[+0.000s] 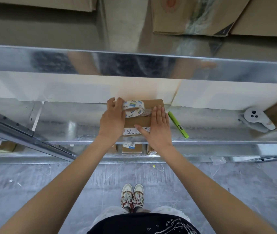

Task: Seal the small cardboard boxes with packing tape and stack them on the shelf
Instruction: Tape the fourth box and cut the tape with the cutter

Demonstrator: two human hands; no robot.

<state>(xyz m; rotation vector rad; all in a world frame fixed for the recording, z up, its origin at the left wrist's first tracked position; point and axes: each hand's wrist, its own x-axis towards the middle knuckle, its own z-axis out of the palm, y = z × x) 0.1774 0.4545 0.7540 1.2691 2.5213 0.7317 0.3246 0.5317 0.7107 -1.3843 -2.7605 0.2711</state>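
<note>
A small cardboard box (139, 122) lies on the metal shelf (67, 125) in front of me, a white label on its near edge. My left hand (112, 119) grips a roll of packing tape (133, 108) at the box's far left corner, fingers curled over the roll. A strip of tape runs from the roll across the box top. My right hand (159, 125) lies flat on the right part of the box, fingers straight, pressing the top down.
A green marker (178, 124) lies on the shelf just right of the box. A grey metal bracket (256, 119) and a cardboard piece sit at the far right. More small boxes (131, 148) stand on the lower shelf. Large cartons (193, 16) fill the upper shelf.
</note>
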